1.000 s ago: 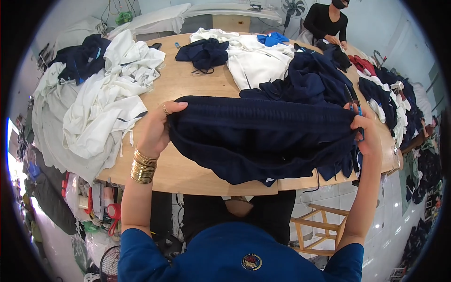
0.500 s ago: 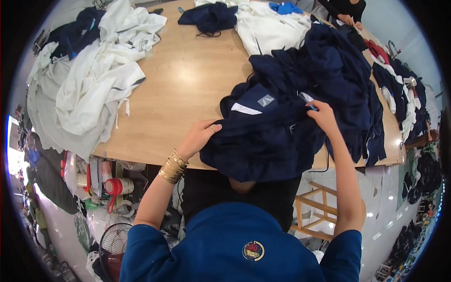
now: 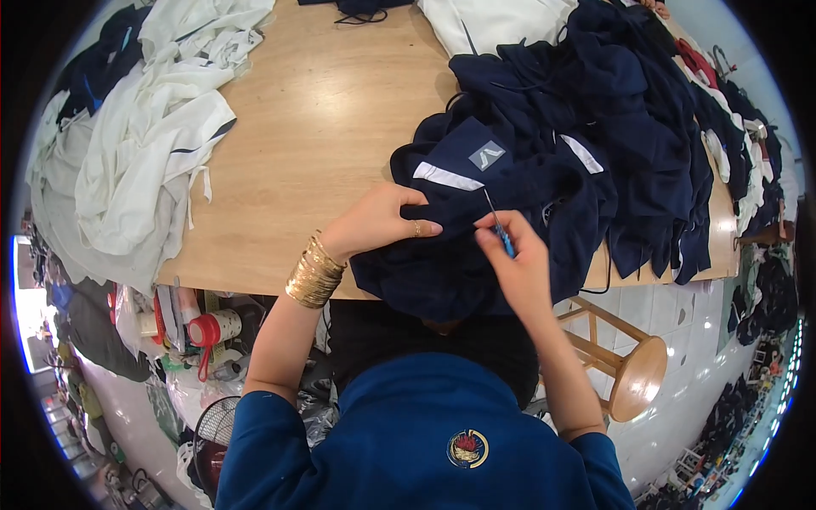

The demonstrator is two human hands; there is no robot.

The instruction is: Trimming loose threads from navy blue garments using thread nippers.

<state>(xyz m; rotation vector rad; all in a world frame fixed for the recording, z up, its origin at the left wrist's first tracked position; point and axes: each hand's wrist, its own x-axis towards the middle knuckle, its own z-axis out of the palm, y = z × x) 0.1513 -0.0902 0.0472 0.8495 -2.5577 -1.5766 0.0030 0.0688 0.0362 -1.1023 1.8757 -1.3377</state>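
navy garment point(image 3: 442, 276) under left hand point(image 3: 382, 223), blue-handled tool point(image 3: 506, 240) in right hand point(image 3: 523, 268)

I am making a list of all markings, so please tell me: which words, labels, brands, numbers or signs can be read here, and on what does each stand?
No word, brand or number is readable.
Gray patch on the navy garment: a pale angular sign, no readable lettering.
Round emblem on the blue shirt: any lettering is too small to read.
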